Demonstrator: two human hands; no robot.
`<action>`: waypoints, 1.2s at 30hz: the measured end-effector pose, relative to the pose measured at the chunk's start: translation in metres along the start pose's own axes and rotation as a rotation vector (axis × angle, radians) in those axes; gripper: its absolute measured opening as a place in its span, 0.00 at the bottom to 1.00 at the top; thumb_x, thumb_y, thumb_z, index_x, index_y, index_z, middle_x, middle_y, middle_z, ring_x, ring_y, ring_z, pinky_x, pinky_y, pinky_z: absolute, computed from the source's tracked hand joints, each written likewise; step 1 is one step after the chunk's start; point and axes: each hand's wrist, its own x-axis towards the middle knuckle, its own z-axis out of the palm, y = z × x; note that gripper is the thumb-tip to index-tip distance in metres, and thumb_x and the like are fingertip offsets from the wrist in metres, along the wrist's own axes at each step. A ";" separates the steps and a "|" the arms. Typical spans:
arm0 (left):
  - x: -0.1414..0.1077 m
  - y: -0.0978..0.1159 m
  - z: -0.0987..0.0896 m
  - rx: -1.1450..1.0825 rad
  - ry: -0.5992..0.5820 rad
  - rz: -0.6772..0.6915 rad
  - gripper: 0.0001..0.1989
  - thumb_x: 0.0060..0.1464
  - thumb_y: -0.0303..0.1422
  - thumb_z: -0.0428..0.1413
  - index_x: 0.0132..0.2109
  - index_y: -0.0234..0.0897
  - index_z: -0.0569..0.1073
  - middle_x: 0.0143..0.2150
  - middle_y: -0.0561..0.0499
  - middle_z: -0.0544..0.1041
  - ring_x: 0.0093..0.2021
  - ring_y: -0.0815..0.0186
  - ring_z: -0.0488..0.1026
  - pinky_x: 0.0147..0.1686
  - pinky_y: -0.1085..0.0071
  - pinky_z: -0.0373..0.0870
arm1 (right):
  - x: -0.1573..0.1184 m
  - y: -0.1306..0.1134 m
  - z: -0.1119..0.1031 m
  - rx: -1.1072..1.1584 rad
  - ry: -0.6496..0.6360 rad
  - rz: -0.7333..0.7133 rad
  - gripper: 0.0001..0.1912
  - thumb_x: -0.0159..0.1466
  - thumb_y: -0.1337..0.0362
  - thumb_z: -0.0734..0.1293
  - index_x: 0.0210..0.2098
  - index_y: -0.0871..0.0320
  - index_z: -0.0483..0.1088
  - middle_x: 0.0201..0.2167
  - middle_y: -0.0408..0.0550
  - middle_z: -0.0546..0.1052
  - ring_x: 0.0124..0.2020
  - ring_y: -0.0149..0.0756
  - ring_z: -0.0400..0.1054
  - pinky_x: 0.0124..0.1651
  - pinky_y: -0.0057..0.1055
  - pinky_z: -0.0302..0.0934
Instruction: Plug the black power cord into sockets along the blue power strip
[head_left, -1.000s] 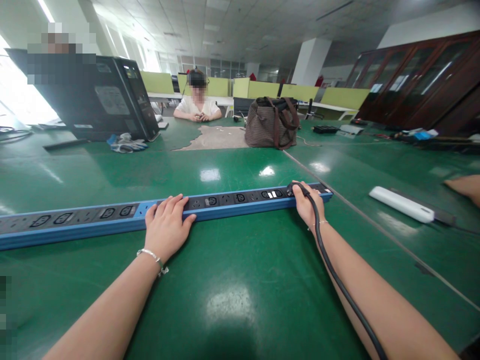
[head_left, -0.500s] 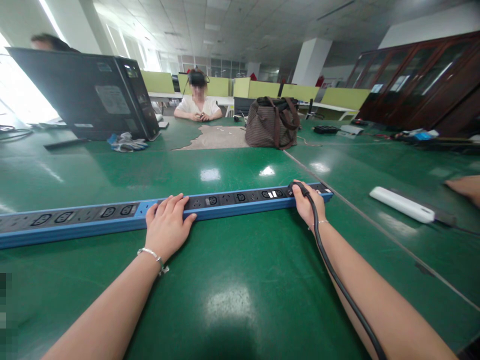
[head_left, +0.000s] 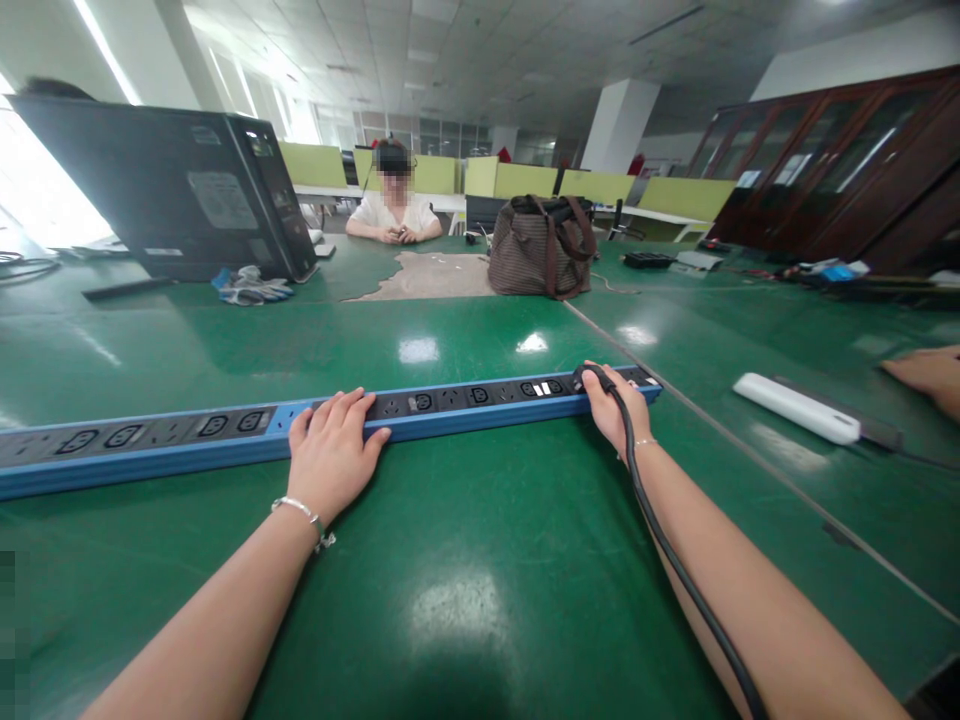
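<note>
A long blue power strip (head_left: 450,418) with black sockets lies across the green table, running from the left edge to right of centre. My left hand (head_left: 334,440) rests over its middle, fingers across the top and thumb along the near side, holding it. At the strip's right part, my right hand (head_left: 615,405) is closed round a black plug (head_left: 592,378), which sits against the sockets. The plug's prongs and the socket under it are hidden. From the plug, a black cable (head_left: 660,530) runs down over my right forearm to the bottom edge.
A black computer case (head_left: 187,195) and gloves (head_left: 251,286) are at the back left. Behind the strip stands a brown bag (head_left: 536,245). A white bar-shaped device (head_left: 796,408) lies right, near another person's hand (head_left: 926,375). Across the table sits a person (head_left: 394,210).
The view has shifted slightly. Behind the computer case, a person's head has dropped lower and moved left. My hands keep the same hold on the strip and plug.
</note>
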 end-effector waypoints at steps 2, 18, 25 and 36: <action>0.000 0.000 0.001 0.002 0.001 0.002 0.23 0.58 0.42 0.45 0.58 0.38 0.63 0.61 0.45 0.66 0.61 0.55 0.59 0.60 0.53 0.48 | 0.001 0.000 0.000 -0.010 -0.015 -0.010 0.25 0.63 0.50 0.55 0.46 0.58 0.74 0.46 0.54 0.77 0.53 0.48 0.67 0.57 0.44 0.56; 0.000 0.000 -0.001 -0.001 -0.006 -0.003 0.24 0.58 0.42 0.44 0.58 0.38 0.63 0.61 0.45 0.66 0.62 0.55 0.59 0.60 0.52 0.48 | -0.009 -0.006 0.003 -0.227 -0.046 -0.049 0.23 0.65 0.54 0.56 0.52 0.56 0.70 0.53 0.55 0.72 0.60 0.49 0.58 0.60 0.53 0.49; 0.000 -0.001 0.001 -0.006 -0.004 0.000 0.24 0.58 0.42 0.44 0.58 0.39 0.63 0.62 0.45 0.65 0.62 0.55 0.59 0.60 0.52 0.48 | -0.009 -0.010 0.002 -0.240 -0.085 -0.001 0.23 0.66 0.54 0.55 0.54 0.54 0.69 0.54 0.49 0.72 0.61 0.50 0.57 0.62 0.54 0.46; 0.000 0.000 0.000 -0.038 0.016 -0.004 0.24 0.57 0.42 0.45 0.58 0.40 0.64 0.61 0.44 0.66 0.61 0.55 0.59 0.60 0.52 0.48 | -0.008 -0.004 0.008 -0.098 0.041 -0.107 0.22 0.64 0.53 0.55 0.46 0.59 0.73 0.45 0.55 0.77 0.51 0.45 0.69 0.57 0.45 0.54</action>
